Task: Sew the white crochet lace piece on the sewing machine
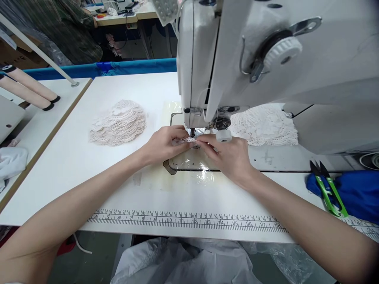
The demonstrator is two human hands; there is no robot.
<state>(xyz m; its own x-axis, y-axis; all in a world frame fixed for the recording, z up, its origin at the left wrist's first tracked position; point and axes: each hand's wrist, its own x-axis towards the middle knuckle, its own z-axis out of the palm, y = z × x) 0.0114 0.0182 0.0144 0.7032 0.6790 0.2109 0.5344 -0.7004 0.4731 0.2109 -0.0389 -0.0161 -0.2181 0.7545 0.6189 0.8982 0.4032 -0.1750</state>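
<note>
Both the left hand and right hand pinch the lace piece with closed fingertips — dangerously near the needle, where a slip could prick one.

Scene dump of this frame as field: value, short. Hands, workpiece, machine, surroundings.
left hand: pinching one end of small lace piece
right hand: fingers at the piece's other end
workpiece: pale, mostly hidden by fingers
machine: white sewing machine, needle area just beyond the piece; needle contact unclear
left of machine: lace stack on white table
under machine arm: more lace
right side: green-handled snips on blue cloth
front edge: printed ruler scale
background: another person's plaid sleeve
</note>
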